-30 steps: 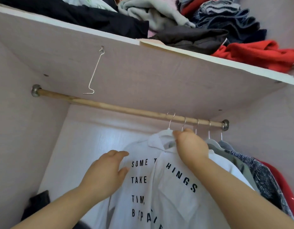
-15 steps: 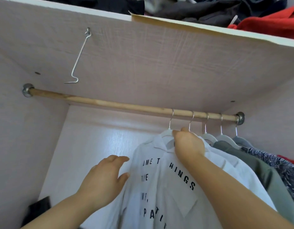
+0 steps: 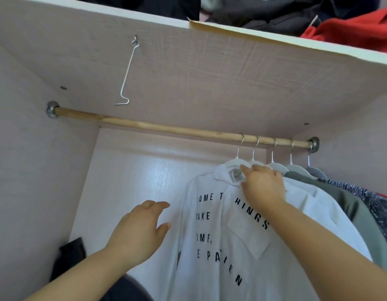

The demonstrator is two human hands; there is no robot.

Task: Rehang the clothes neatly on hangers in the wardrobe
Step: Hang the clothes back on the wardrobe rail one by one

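- The white shirt (image 3: 231, 224) with black letters is hung on a white hanger (image 3: 234, 162). The hanger's hook is looped over the wooden rail (image 3: 166, 129), near the right end.
- It is the first in a row of hung clothes. A grey-green top (image 3: 349, 205) is seen just behind it.
- The shirt's collar is pinched between the thumb and fingers of the right hand (image 3: 263, 184). The hanger's arm seems to be caught in the same pinch.
- The left hand (image 3: 140, 231) is held flat and loose, with the fingers a little spread. It is kept just beside the shirt's sleeve edge, and nothing is held in it.
- What could go wrong: if the collar is tugged sideways, the shirt could be pulled off one hanger arm and left crooked.
- If the hanger is lifted too high, the hook could be popped off the rail and the shirt dropped.
- The collar looks bunched up on the hanger. If it is left that way, the shirt may not be hung neatly.
- The next hanger is very close, so the cloth could be squashed if the shirt is pushed further right.
- The shirt's long side is run up and down. The collar is at the top by the rail, and the hem is out of view below.
- The side with letters is turned to the left, toward the bare part of the rail.
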